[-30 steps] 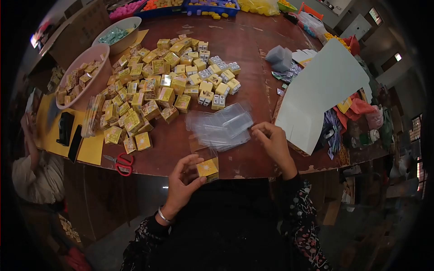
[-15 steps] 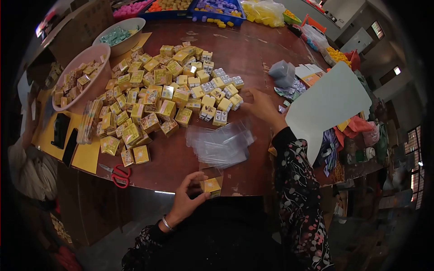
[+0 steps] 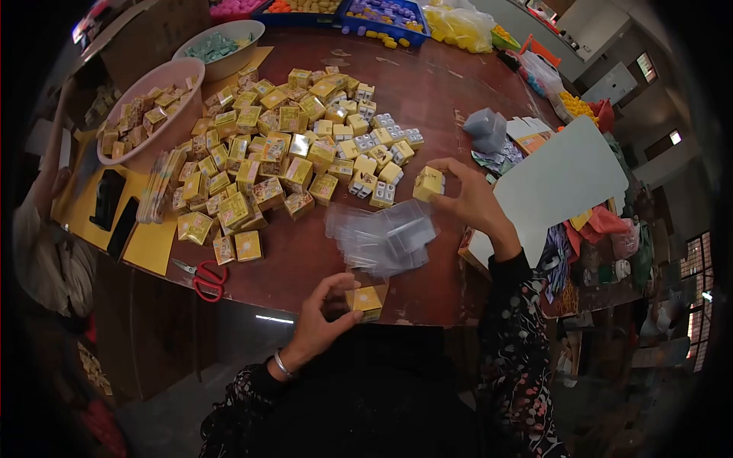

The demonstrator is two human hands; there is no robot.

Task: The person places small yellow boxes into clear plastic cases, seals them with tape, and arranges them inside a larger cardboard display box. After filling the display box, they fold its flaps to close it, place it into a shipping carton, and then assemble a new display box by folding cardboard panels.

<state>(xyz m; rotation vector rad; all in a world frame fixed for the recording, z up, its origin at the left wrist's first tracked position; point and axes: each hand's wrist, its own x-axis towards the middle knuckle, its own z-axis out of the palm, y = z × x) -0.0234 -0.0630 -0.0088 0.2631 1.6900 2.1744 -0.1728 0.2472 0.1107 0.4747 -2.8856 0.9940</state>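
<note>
My left hand (image 3: 324, 317) grips a small yellow box (image 3: 366, 300) inside a clear plastic sleeve at the table's front edge. Between the thumb and fingers of my right hand (image 3: 469, 197) is a yellow block (image 3: 428, 184), raised over the table right of the pile. Clear plastic bags (image 3: 385, 237) lie between my hands. Yellow-and-white blocks (image 3: 363, 183) with printed faces are grouped left of my right hand. Many yellow printed boxes (image 3: 267, 153) form a loose heap farther left.
Red scissors (image 3: 208, 281) lie at the front left, near a black phone-like object (image 3: 123, 227). Pink (image 3: 192, 107) and white (image 3: 256, 50) bowls stand at the back left. A pale board (image 3: 561, 183) lies at the right. Another person's arm (image 3: 53, 164) shows at far left.
My right hand has taken hold of a yellow block and lifted it from beside the group. My left hand keeps its box. The view has shifted slightly.
</note>
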